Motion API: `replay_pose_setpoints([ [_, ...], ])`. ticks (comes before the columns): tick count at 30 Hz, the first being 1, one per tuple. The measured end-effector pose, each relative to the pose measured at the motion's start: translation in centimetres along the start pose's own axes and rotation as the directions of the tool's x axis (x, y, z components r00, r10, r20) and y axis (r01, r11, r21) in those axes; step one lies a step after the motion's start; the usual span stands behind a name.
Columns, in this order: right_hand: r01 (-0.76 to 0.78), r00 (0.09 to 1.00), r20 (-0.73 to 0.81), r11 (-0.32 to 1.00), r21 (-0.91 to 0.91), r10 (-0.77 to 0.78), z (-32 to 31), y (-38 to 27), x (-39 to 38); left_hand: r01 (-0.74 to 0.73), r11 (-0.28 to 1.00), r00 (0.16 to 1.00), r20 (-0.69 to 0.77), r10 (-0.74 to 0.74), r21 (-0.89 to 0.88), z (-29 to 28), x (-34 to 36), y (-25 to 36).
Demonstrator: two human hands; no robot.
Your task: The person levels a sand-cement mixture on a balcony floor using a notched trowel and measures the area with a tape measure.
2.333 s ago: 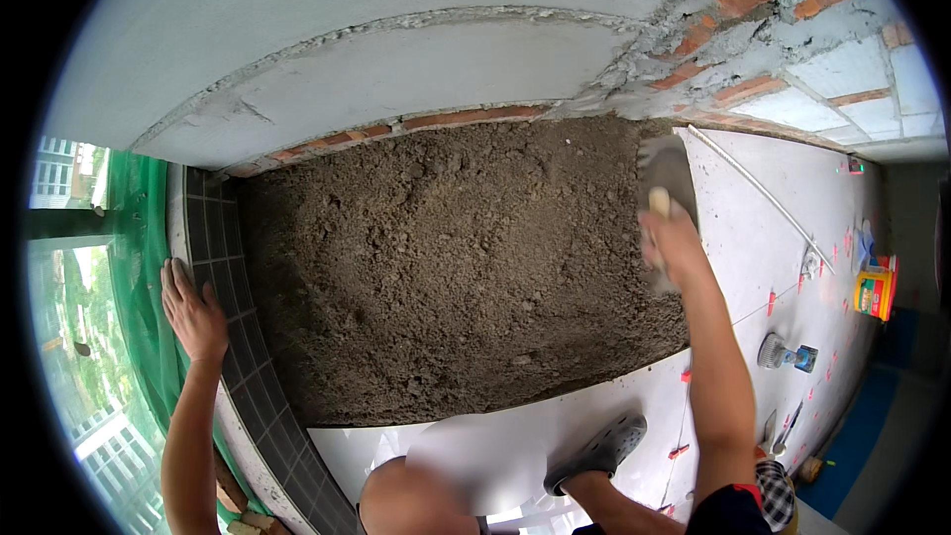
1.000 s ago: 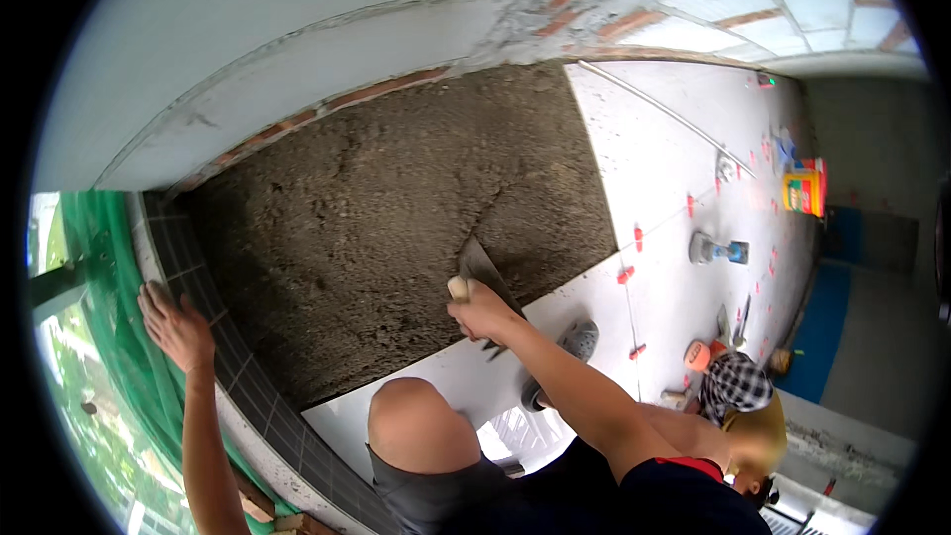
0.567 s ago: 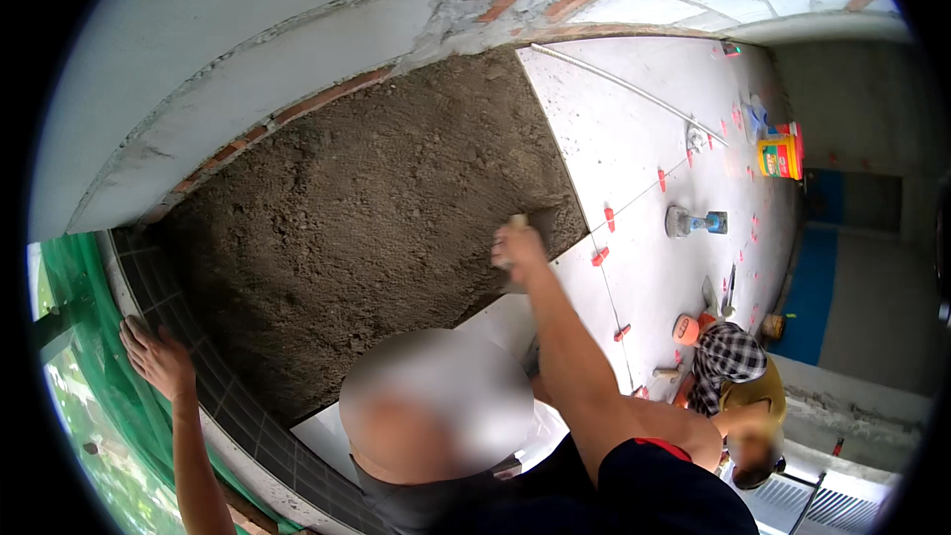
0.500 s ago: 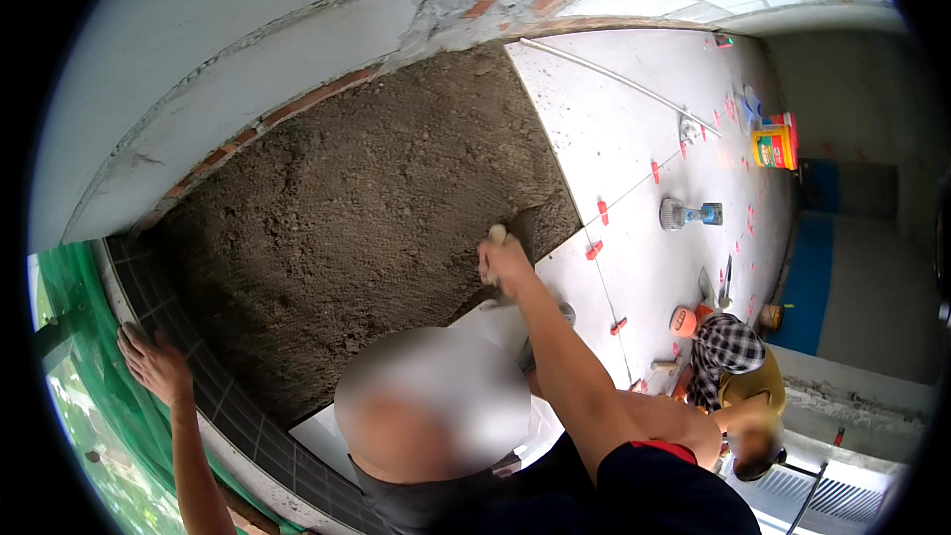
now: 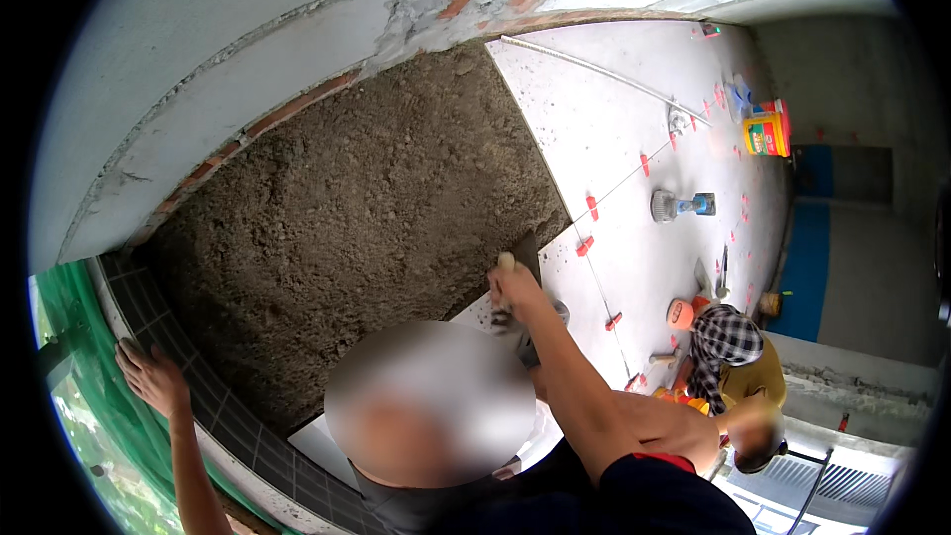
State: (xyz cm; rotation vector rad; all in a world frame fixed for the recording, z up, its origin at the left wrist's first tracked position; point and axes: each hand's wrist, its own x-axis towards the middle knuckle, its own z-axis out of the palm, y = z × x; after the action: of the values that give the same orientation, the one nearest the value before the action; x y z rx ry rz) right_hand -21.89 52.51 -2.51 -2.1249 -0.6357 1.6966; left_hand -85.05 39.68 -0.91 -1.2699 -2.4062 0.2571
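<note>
My right hand (image 5: 517, 289) is closed around the pale handle of a trowel (image 5: 529, 252). The trowel's dark blade lies at the near right corner of the brown mortar bed (image 5: 347, 188), beside the edge of the large white tiles (image 5: 594, 119). On the far left, my left hand (image 5: 154, 378) rests with its fingers apart on the pale ledge, next to dark tiles (image 5: 238, 416) and holding nothing. A blurred round patch between my arms hides part of the near floor.
Several red clips (image 5: 585, 246) line the tile joints. A blue tool with a round pad (image 5: 684, 205), a long straight bar (image 5: 604, 77) and a yellow bucket (image 5: 766, 131) stand or lie on the tiles. At right crouches a person (image 5: 738, 367). Green netting (image 5: 74, 307) hangs at left.
My right hand has drawn the trowel nearer to me and slightly right, along the mortar's edge. The view has shifted a little. My left hand stays on the ledge.
</note>
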Motion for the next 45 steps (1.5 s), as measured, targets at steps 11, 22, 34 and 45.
replay_pose_setpoints([
  [11, -0.086, 0.989, -0.096, 0.972, 0.220, 0.110, -2.4, -3.3, 1.6, -0.022, 1.000, 0.999, -0.041, 0.022, -0.020, 0.3, -0.3, 0.1],
  [22, 0.020, 1.000, 0.004, 0.857, 0.515, -0.026, 0.6, -9.4, 4.5, 0.037, 0.997, 0.999, -0.019, -0.038, -0.068, -2.0, 0.6, 2.8],
  [34, 0.195, 0.971, 0.092, 0.956, 0.221, -0.219, 13.7, -9.0, -1.9, 0.181, 0.960, 0.980, 0.120, -0.158, -0.216, -4.8, 0.9, 2.1],
  [45, 0.241, 0.884, 0.468, 0.851, -0.467, 0.007, 20.4, -8.2, -8.9, 0.248, 0.947, 0.961, 0.172, -0.214, -0.205, -5.7, 0.6, 1.4],
])
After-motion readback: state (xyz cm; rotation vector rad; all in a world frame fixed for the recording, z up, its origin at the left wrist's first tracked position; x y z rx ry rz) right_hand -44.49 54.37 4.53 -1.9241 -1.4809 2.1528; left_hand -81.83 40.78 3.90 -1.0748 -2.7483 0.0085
